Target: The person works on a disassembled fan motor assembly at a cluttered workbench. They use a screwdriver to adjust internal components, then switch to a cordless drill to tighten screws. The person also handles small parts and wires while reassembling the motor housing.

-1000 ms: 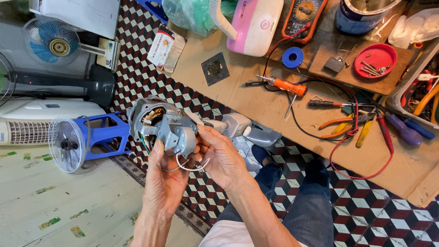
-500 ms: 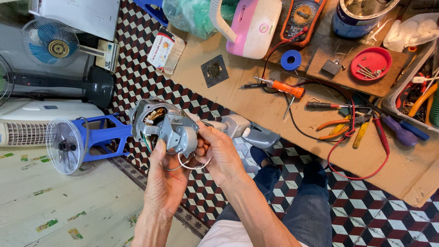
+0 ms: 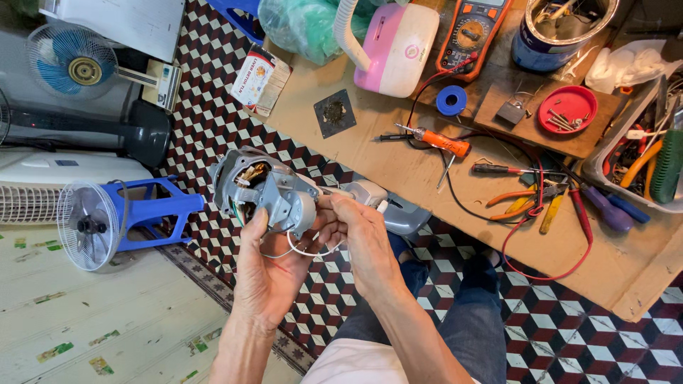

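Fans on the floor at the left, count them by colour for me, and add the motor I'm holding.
Blue-framed floor fan with a clear grille: 1
White fan with blue blades: 1
White louvred box fan: 1
Grey fan motor housing held by the left hand and right hand: 1
Total: 4

A small fan-repair workshop: a multimeter (image 3: 472, 33), pliers (image 3: 523, 201) and screwdrivers (image 3: 434, 139) crowd the workboard (image 3: 398, 163) on the right, and fans (image 3: 71, 62) wait on the tiled floor (image 3: 206, 121) at left.
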The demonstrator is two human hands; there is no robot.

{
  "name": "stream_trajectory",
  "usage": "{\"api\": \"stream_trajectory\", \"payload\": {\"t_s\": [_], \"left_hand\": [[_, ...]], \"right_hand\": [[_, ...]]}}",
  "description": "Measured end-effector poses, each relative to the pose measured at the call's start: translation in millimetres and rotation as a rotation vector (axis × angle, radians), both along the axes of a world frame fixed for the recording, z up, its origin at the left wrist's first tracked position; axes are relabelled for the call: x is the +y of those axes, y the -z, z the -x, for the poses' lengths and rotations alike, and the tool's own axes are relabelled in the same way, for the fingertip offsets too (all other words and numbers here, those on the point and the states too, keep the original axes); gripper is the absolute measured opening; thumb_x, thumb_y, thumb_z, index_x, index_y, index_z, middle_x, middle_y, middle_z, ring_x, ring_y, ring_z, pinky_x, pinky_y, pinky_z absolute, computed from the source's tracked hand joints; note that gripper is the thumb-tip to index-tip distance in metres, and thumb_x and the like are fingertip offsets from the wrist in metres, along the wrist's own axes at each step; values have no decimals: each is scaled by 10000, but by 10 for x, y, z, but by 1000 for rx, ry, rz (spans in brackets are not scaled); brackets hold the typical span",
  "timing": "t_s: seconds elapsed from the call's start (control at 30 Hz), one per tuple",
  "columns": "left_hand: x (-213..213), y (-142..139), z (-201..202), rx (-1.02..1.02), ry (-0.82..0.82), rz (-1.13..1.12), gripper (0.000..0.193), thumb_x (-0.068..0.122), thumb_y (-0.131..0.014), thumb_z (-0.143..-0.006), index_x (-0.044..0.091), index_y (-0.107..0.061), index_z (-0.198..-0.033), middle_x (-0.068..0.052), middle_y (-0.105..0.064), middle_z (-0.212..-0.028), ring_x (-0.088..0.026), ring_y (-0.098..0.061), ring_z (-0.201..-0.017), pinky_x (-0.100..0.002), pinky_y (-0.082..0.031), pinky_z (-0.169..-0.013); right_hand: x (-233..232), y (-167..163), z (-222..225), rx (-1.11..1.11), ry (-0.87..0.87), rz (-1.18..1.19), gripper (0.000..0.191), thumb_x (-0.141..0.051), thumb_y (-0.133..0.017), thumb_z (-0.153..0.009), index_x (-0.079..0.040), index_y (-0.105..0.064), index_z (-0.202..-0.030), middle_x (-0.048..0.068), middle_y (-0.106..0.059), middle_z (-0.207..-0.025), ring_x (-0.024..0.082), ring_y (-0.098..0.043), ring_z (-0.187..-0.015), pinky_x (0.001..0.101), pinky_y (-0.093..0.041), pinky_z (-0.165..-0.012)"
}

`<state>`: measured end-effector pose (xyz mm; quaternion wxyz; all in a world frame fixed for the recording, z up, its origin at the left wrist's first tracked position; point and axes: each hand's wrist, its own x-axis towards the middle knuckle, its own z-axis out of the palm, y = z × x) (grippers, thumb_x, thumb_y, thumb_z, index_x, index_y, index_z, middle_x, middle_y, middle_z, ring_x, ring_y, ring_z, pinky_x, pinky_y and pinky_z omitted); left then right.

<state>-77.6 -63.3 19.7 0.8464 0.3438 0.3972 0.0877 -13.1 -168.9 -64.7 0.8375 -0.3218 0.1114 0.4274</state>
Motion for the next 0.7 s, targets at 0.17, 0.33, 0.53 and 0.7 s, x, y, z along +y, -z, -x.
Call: {"api": "stream_trajectory", "payload": {"t_s": [0.17, 0.33, 0.53, 0.7], "left_hand": [[-33, 43, -23, -110, 45, 13, 496, 448, -628, -976, 0, -630, -1188, -103, -667, -969, -213, -595, -843, -394, -501, -811], [-30, 111, -21, -118, 57, 74, 519, 491, -631, -974, 5, -641, -1159, -94, -661, -907, -217, -581, -790, -378, -477, -766], [-31, 157, -52, -42, -14, 81, 490, 471, -650, -916, 68, -655, -1194, -55, -726, -1037, -195, -658, -889, -376, -496, -788], [-85, 116, -42, -80, -36, 78, 466, 440, -678, -922, 113, -654, -1253, -36, -726, -1137, -211, -676, -961, -414, -525, -852]], "right_hand": [[-90, -143, 54, -50, -38, 56, 444, -226, -537, -995, 8, -641, -1358, 41, -707, -896, 95, -596, -755, 241, -484, -728], [-113, -282, 90, -66, -7, 6, 482, -190, -523, -988, -1, -605, -1424, 7, -668, -916, 80, -573, -798, 240, -455, -746], [-104, -413, 162, -141, 53, 38, 517, -176, -515, -989, 6, -566, -1471, -29, -657, -970, 54, -537, -840, 211, -433, -801], [-199, -522, 182, -232, 42, 104, 509, -151, -518, -1008, 13, -536, -1490, -2, -654, -986, 73, -559, -884, 227, -445, -857]]}}
